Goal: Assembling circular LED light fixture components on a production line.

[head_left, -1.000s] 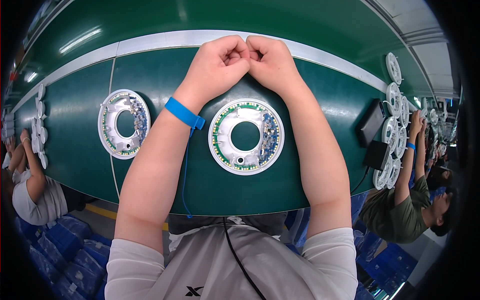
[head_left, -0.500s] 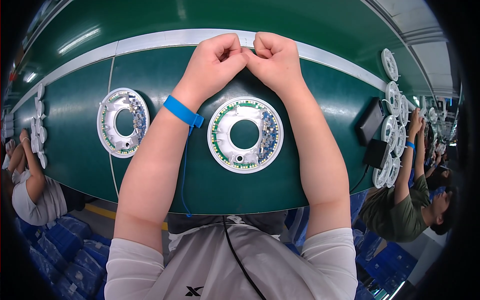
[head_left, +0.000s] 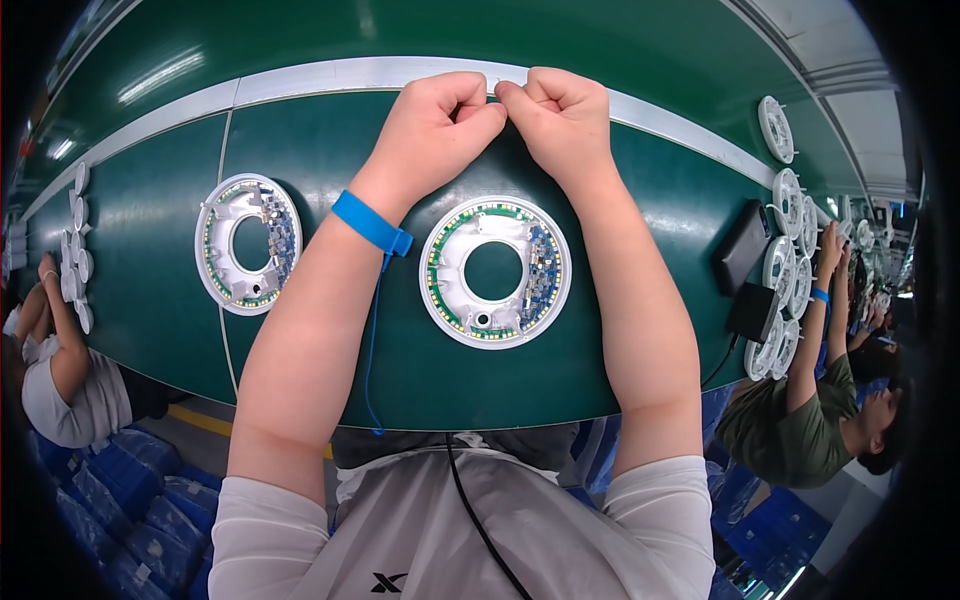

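Note:
Both my hands are raised at the far side of the green table, close together with a small gap between them. My left hand [head_left: 440,122] is closed, its fingers curled and the thumb laid along them. A blue wrist strap [head_left: 367,222] with a thin blue cord circles that wrist. My right hand [head_left: 563,122] is closed too, its thumb reaching toward the left one. Whatever the fingers may hold is hidden. Nearer me, between my forearms, a white ring-shaped housing [head_left: 447,215] lies flat, with a green LED ring and a blue circuit board [head_left: 545,272] in it.
A second ring housing [head_left: 212,262] lies left of my left forearm. On the right sit a black box [head_left: 738,245], a black adapter [head_left: 754,310] with its cable, and several white rings [head_left: 788,200]. Co-workers sit at both sides; a pale rail [head_left: 300,80] edges the table's far side.
My thumbs, touching before, have moved slightly apart, and my right hand has shifted a little to the right. The ring housings lie as they did.

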Demonstrator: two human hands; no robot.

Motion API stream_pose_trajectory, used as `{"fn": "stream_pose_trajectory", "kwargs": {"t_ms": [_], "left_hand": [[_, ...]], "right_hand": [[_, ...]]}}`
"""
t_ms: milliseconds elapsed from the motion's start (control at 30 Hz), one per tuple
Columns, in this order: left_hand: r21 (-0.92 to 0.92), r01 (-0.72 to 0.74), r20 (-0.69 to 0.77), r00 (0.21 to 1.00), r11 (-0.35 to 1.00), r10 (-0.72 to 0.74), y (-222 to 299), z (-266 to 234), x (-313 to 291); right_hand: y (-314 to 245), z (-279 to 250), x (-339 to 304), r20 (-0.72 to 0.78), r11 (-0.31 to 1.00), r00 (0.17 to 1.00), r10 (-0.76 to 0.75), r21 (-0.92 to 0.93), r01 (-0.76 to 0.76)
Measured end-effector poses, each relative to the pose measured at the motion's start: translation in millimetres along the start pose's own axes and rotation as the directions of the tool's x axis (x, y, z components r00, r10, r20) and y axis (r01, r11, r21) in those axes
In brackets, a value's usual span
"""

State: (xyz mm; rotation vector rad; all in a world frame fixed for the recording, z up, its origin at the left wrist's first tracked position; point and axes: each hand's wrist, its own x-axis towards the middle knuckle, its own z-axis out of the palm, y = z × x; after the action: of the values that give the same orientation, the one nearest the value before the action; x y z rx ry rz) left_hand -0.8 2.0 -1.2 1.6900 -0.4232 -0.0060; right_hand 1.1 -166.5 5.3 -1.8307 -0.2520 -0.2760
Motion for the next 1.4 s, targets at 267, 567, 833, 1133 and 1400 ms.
{"fn": "stream_pose_trajectory", "kwargs": {"t_ms": [267,567,833,1133,1400], "left_hand": [[0.035,0.014,0.001,1.000,0.999,-0.014,0.7,-0.9,-0.3],[0.064,-0.011,0.026,1.000,0.998,0.010,-0.2,-0.6,-1.0],[0.028,0.010,0.000,1.000,1.000,-0.010,1.2,0.1,0.5],[0.011,0.034,0.008,0.999,0.999,-0.035,0.7,1.6,-0.2],[-0.019,0.037,0.009,0.999,0.999,-0.037,-1.4,0.3,0.6]], "right_hand": [[4.3,1.1,0.2,-0.039,0.999,0.998,-0.042,0.008,0.042],[3.2,-1.3,2.9,0.040,0.999,0.999,-0.026,-0.025,0.027],[3.5,-2.1,3.7,0.043,1.000,0.999,0.015,-0.011,-0.015],[4.8,-2.2,2.5,0.033,1.000,0.999,0.023,0.007,-0.023],[3.8,-0.7,3.3,0.048,0.999,0.998,0.034,-0.005,-0.034]]}}
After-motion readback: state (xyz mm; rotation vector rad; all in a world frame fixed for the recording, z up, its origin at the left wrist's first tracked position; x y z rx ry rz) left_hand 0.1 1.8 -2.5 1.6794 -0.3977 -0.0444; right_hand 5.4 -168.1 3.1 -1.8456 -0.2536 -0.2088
